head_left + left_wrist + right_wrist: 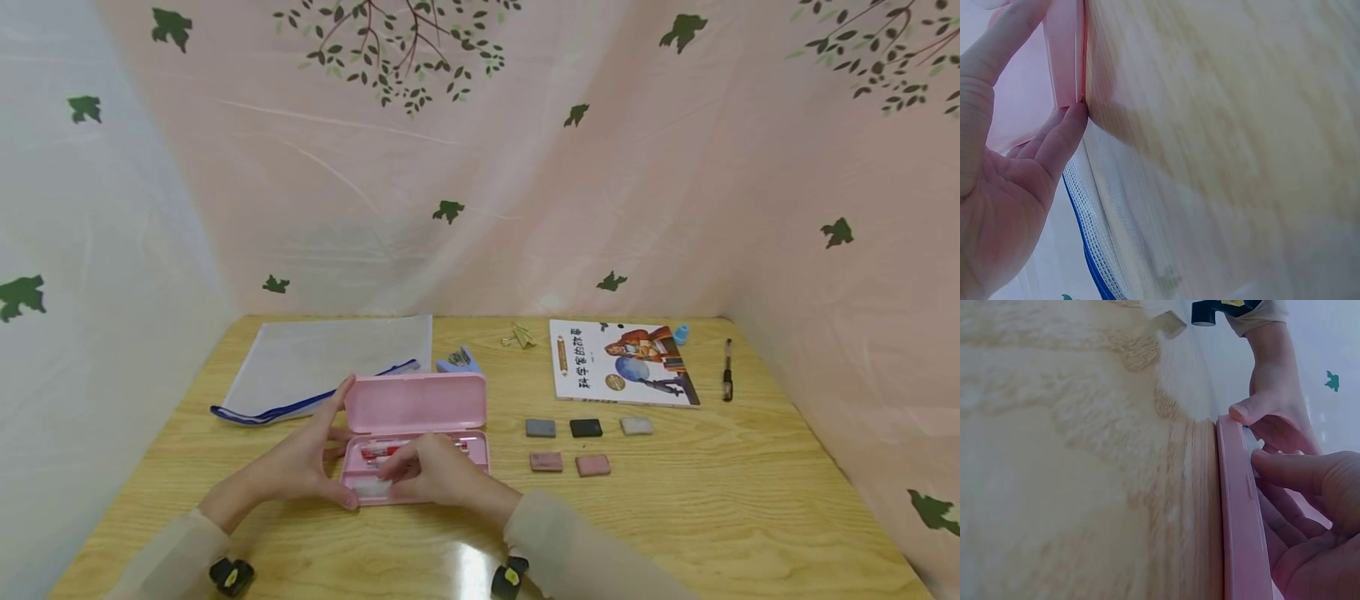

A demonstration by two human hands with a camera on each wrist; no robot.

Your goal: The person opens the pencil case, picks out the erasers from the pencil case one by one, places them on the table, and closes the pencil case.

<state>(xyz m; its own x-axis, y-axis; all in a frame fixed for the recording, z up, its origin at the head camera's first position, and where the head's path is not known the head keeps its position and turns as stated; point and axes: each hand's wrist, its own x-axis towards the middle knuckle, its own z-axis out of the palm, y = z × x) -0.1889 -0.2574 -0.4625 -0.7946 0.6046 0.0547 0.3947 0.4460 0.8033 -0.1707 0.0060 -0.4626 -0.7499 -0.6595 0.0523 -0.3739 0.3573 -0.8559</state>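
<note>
An open pink pencil case (415,402) lies at the table's middle front, lid upright, red pens (381,451) in its tray. My left hand (318,454) grips its left end, index finger on the lid's corner and thumb on the tray's front corner. Over the tray my right hand (423,473) has its fingertips curled on a white eraser (369,487). The left wrist view shows the left hand (1004,187) against the lid (1063,56). In the right wrist view the right hand (1310,487) lies inside the case's rim (1241,550), with the left hand (1279,406) beyond.
Several erasers lie right of the case: grey (541,427), black (586,427), light grey (637,426) and two pink (546,461). Behind are a book (621,374), a pen (727,369), a gold clip (519,336) and a mesh zip pouch (330,362). Curtains wall three sides.
</note>
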